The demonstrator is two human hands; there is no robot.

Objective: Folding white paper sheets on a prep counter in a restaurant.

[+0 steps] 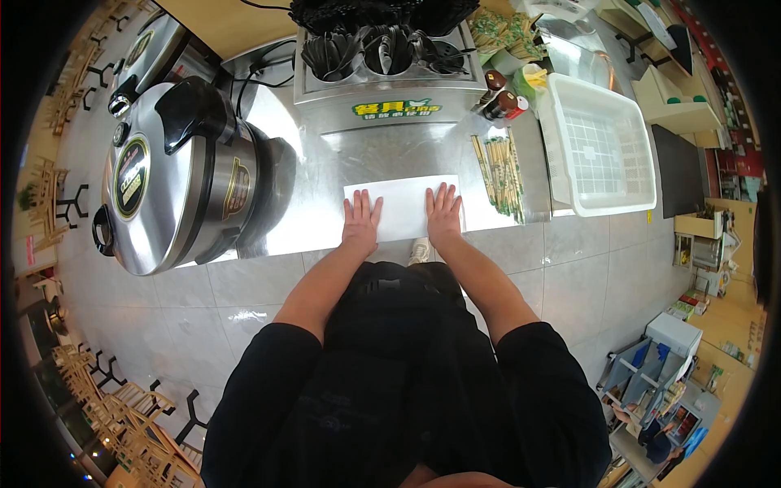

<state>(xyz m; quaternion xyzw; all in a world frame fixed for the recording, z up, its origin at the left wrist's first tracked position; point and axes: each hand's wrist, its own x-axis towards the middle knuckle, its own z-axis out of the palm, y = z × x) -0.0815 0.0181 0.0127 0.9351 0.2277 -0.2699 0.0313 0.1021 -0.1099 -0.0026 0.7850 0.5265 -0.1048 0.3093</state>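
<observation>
A white sheet of paper (403,207) lies flat near the front edge of the stainless steel counter (384,152). My left hand (360,224) rests palm down on the sheet's left part with the fingers somewhat apart. On the right part, my right hand (444,216) is spread the same way, and neither hand grips anything. To the right of the sheet lies a loose row of chopsticks in printed paper sleeves (501,177). Behind the sheet stands a metal cutlery box (390,116) with dark spoons (332,58) in its round holes.
Large steel electric cookers (183,177) stand on the left. A white plastic basket (644,204) sits at the right, with sauce bottles (501,105) and more wrapped chopsticks (503,33) behind. Stacked wooden chairs (122,421) and a person (659,442) are farther off.
</observation>
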